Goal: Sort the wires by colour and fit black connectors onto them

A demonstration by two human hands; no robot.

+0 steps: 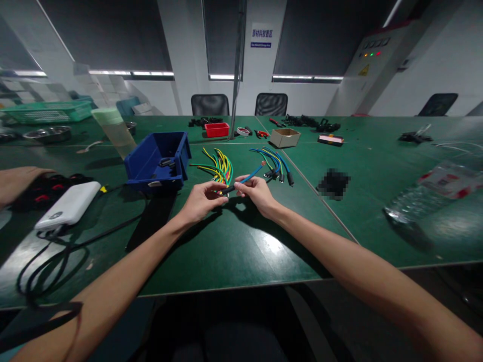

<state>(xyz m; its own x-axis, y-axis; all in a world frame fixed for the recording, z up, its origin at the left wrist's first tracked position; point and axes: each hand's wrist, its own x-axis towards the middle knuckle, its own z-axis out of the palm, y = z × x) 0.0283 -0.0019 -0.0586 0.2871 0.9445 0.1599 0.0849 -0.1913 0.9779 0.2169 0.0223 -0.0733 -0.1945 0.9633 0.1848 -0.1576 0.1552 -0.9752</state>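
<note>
Both of my hands meet above the green table (241,241), closed around one short blue wire (252,175). The wire has bare copper strands at its far right end and a black sleeve (227,190) at the near left end. My left hand (202,202) pinches the sleeve's left end between thumb and fingers. With thumb and fingers, my right hand (257,192) grips the wire where it meets the sleeve. Just behind the hands lie a bunch of yellow-green wires (222,165) and a group of blue and green wires (277,160), some with black sleeves and metal lugs.
A blue bin (158,161) with black pieces stands left. Further left are a white power bank (68,206), cables and another person's hand (18,181). Behind are a red tray (217,129), a cardboard box (285,138) and pliers (261,134). A plastic bottle (433,193) lies right.
</note>
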